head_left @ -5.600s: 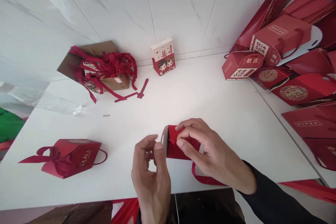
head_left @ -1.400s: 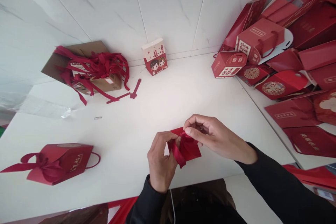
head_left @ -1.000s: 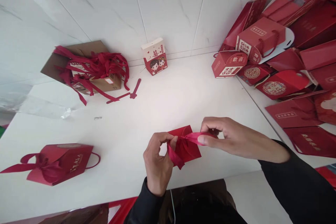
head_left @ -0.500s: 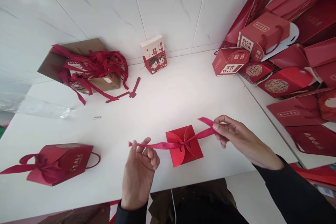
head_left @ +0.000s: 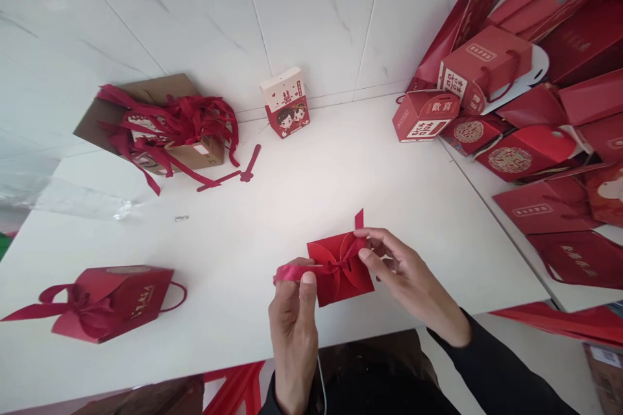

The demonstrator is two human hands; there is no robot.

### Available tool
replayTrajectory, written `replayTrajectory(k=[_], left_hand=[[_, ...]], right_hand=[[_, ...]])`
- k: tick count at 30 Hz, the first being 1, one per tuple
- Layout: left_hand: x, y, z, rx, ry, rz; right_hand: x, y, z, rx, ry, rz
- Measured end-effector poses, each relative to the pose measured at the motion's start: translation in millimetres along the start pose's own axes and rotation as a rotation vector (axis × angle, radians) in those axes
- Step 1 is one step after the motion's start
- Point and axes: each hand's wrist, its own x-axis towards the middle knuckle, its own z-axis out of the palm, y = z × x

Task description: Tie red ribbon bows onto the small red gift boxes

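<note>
A small red box (head_left: 341, 285) with curved closing flaps sits near the table's front edge, a red ribbon (head_left: 338, 266) knotted across its top. The left end of the ribbon is pinched between the thumb and fingers of my left hand (head_left: 294, 318), just left of the box. At the box's upper right corner my right hand (head_left: 396, 269) pinches the other side of the ribbon, whose tip sticks up above the fingers. Further left lies a larger red gift box (head_left: 126, 301) with a ribbon bow and a cord handle.
A cardboard box (head_left: 209, 150) of red ribbons stands at the back left, near a small printed box (head_left: 288, 110) by the wall. Many red gift boxes (head_left: 509, 159) crowd the right side. A plastic bag (head_left: 82, 201) lies at the left.
My left hand has moved right and now pinches the ribbon close to the box. My right hand has come left, nearer the knot, with the ribbon still held.
</note>
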Motion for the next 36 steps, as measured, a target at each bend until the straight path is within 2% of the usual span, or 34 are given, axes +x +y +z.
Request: replayTrajectory(k=[4, 9, 15, 19, 22, 24, 27, 29, 30, 32, 34, 36], left_hand=[[-0.3, -5.8, 0.7, -0.056, 0.068, -0.083], [-1.1, -11.3, 2.7, -0.058, 0.157, -0.113], [-0.5, -10.6, 1.9, -0.058, 0.192, -0.191], [7.8, 3.4, -2.7, -0.104, 0.159, -0.065], [24.8, 21.2, -4.2, -0.100, 0.069, 0.047], [39.3, 34.4, -3.9, -0.081, 0.023, 0.130], [58.8, 49.3, -2.9, -0.072, -0.002, 0.233], [67.0, 52.2, -2.7, -0.051, 0.002, 0.248], [69.1, 51.2, -2.9, -0.033, 0.014, 0.230], [69.1, 44.7, -4.0, -0.010, 0.034, 0.134], [63.9, 34.4, -6.5, -0.034, 0.028, -0.028], [54.6, 22.8, -10.6, -0.081, 0.023, -0.173]], right_hand=[[-0.7, -1.1, 7.0, -0.045, 0.056, -0.040], [-2.8, 3.5, 7.8, -0.063, 0.112, -0.047], [-7.7, 6.0, 8.1, -0.022, 0.191, -0.043], [-7.0, -3.7, 6.1, 0.211, 0.229, -0.174], [-0.1, -20.1, 6.6, 0.377, 0.138, -0.309], [6.3, -31.5, 6.5, 0.417, 0.107, -0.343], [14.2, -38.5, 0.1, 0.257, 0.281, -0.235], [16.4, -32.1, -8.5, 0.111, 0.351, -0.119], [16.4, -25.8, -13.0, 0.060, 0.321, -0.067], [15.1, -10.6, -19.6, 0.012, 0.184, 0.013], [13.6, 2.9, -20.2, 0.000, 0.071, 0.071], [14.0, 9.9, -15.0, 0.032, 0.023, 0.077]])
